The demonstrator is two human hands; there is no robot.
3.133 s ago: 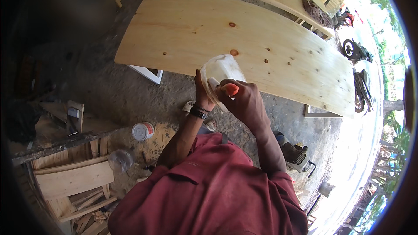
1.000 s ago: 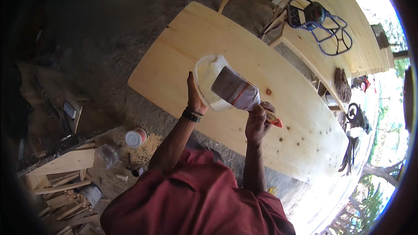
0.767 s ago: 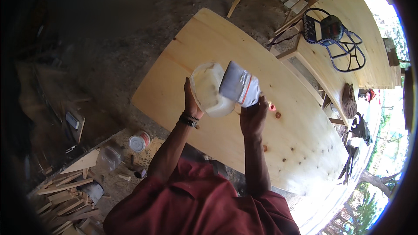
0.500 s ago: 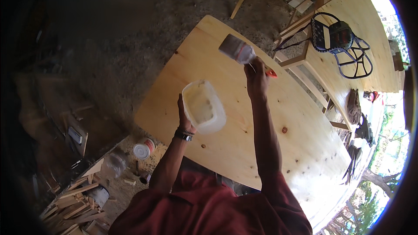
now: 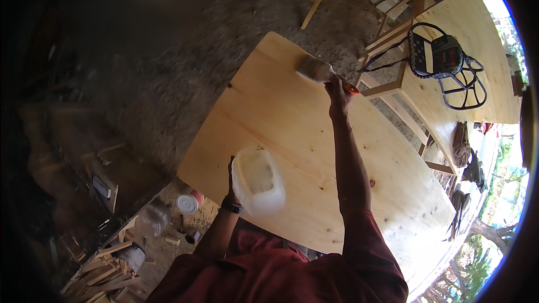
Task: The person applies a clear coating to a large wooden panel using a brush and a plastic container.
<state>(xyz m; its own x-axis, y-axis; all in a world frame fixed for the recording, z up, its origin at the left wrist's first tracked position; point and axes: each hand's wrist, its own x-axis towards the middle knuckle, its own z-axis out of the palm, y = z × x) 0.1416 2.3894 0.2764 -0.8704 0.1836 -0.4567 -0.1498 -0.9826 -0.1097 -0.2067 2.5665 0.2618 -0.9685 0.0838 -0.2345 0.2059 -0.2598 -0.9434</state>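
My right hand (image 5: 340,94) grips a wide paintbrush (image 5: 316,69) with a red-tipped handle. The brush's bristles point left and lie at the wooden tabletop (image 5: 292,109) near its far edge. Low over the near left part of this pale, knotted board, my left hand (image 5: 231,187) holds a translucent white plastic tub (image 5: 259,182) by its left side, with the wrist strap just below. The tub is tilted so that its open mouth shows. A pale substance coats its inside; how much it holds I cannot tell.
A second wooden tabletop (image 5: 477,28) on a frame stands at the far right, carrying a black strapped headgear frame (image 5: 443,59). Beyond the board is another table's leg (image 5: 317,3). At lower left are a lidded can (image 5: 188,203), wood offcuts (image 5: 106,272) and a dark bench (image 5: 106,168).
My right hand has lowered the brush from above the board to its surface near the far edge. The left hand has brought the tub nearer to my body.
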